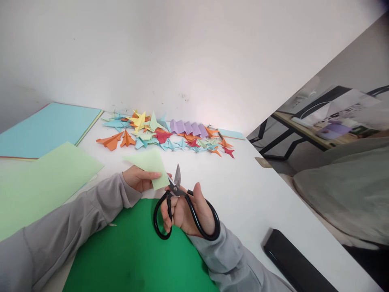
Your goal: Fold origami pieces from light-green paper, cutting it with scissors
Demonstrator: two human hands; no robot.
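Note:
My left hand (pixel 139 178) pinches a small light green piece of paper (pixel 151 166) and holds it up above the white table (pixel 258 194). My right hand (pixel 185 211) grips black-handled scissors (pixel 178 202), fingers through the loops, with the short steel blades pointing up beside the paper's right edge. The blades look nearly closed. Both hands hover over a dark green sheet (pixel 133 255) lying at the table's near edge.
A heap of folded coloured paper shapes (pixel 170 134) lies at the back by the wall. A light green sheet (pixel 39 182) and a stack of blue paper (pixel 45 127) lie at the left. A black flat object (pixel 294 263) sits near the right edge.

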